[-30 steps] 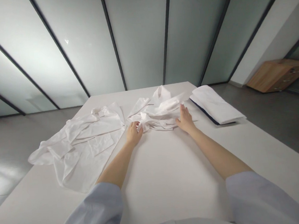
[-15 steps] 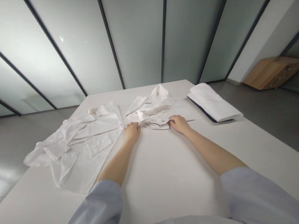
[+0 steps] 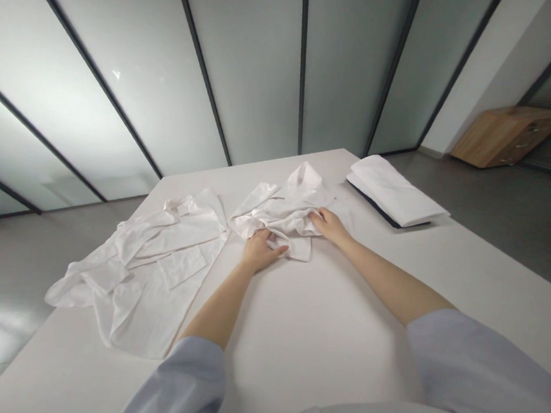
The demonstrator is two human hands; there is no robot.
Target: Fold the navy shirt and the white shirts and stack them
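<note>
A crumpled white garment (image 3: 286,215), its exact kind unclear, lies at the middle of the table with a squarish flap hanging toward me. At its near left edge rests my left hand (image 3: 260,252), open, thumb held away from the fingers, the fingertips partly hidden in the folds. My right hand (image 3: 330,226) is closed on the cloth at the garment's right side, fingers and thumb pinching a fold. To the left a larger white garment (image 3: 164,269), like a coat with a pocket, is spread out in wrinkles beside my left forearm.
Folded white cloth (image 3: 395,188) sits on a dark flat piece at the table's right edge. The white table (image 3: 312,333) reaches from my body toward a frosted glass partition (image 3: 253,72). A wooden cabinet (image 3: 507,135) stands on the floor at the far right.
My left hand has moved right and slightly nearer, its thumb now spread. The bunched middle garment has loosened, with a flap now toward me. My right hand has barely shifted.
</note>
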